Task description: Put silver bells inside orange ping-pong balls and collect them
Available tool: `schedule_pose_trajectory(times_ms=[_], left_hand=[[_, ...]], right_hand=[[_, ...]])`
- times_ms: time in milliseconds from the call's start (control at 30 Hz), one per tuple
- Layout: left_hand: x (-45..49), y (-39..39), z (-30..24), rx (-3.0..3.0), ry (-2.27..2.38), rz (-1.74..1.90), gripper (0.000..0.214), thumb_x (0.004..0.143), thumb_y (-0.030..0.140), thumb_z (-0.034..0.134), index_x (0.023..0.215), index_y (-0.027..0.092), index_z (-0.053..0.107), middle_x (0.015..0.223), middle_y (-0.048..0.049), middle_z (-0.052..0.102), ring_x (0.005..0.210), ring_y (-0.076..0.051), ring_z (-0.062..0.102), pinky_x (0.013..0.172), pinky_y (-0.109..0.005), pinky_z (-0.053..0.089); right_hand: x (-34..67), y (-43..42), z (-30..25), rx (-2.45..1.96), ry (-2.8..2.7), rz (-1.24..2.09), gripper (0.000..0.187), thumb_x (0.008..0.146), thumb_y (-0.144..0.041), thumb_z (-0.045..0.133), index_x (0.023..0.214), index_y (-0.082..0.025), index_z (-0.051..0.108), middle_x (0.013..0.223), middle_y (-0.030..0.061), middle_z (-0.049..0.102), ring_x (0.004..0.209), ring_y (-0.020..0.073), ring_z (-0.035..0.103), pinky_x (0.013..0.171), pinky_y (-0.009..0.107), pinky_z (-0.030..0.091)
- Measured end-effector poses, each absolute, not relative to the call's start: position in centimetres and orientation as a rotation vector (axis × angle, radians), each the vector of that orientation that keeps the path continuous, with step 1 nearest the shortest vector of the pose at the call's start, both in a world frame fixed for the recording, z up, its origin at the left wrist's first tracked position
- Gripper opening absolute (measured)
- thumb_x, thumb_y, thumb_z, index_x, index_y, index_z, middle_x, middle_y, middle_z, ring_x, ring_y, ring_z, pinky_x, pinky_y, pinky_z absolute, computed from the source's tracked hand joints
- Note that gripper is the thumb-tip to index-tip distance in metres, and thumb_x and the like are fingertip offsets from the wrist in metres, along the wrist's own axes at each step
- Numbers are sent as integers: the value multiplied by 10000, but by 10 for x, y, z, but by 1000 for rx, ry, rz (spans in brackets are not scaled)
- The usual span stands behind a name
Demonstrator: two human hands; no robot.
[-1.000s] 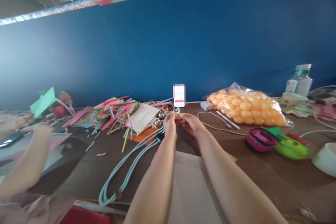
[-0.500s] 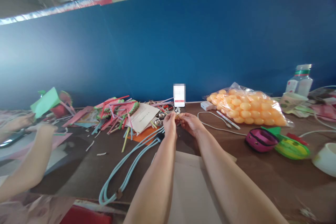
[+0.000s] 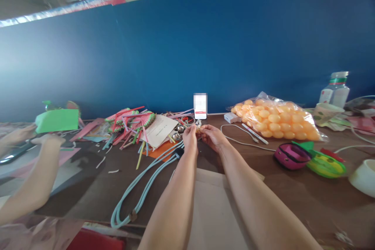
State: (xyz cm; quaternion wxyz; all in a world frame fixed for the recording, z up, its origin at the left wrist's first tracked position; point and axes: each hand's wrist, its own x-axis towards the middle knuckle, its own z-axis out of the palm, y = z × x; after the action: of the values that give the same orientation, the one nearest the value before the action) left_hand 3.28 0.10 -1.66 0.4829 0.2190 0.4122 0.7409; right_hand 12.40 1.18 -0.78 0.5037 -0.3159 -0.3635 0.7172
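Note:
Both my hands meet at the middle of the table, just in front of an upright phone (image 3: pixel 200 109). My left hand (image 3: pixel 191 136) is closed in a pinch at a small shiny metal piece (image 3: pixel 198 127). From the other side, the fingertips of my right hand (image 3: pixel 213 137) close on the same piece. My fingers cover most of it, so its exact kind does not show. Beside my left hand lie shiny silver balls (image 3: pixel 176 136) and a loop of light blue cord (image 3: pixel 140 183) with a dark toggle.
A bag of orange balls (image 3: pixel 275 119) and a white cable (image 3: pixel 234 138) lie to the right, near purple and green pouches (image 3: pixel 293 156). Left are paper strips (image 3: pixel 134 121), a printed sheet (image 3: pixel 159 129) and another person's hand (image 3: pixel 48 139) beside green paper (image 3: pixel 60 121).
My hands stay almost in place, with the small piece turned slightly between my fingertips. At the left, the other person's green paper has tilted down and swung to the right.

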Motion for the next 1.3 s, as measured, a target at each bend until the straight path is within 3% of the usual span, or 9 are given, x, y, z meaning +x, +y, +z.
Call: schedule_pose_trajectory(times_ms=[567, 1300], left_hand=[[33, 1, -17, 566, 998, 1817, 345, 663, 436, 785, 724, 147, 607, 591, 5, 576, 527, -113, 535, 573, -264, 449], [34, 1, -16, 551, 993, 1814, 302, 661, 384, 794, 721, 148, 615, 587, 12, 577, 525, -113, 546, 583, -265, 468]], right_hand=[[127, 14, -10, -663, -835, 1825, 179, 648, -117, 802, 664, -142, 625, 618, 5, 636, 448, 26, 474, 404, 107, 411], [125, 13, -10, -729, -888, 1740, 249, 610, -159, 832, 667, -164, 590, 609, 3, 628, 448, 44, 470, 403, 147, 409]])
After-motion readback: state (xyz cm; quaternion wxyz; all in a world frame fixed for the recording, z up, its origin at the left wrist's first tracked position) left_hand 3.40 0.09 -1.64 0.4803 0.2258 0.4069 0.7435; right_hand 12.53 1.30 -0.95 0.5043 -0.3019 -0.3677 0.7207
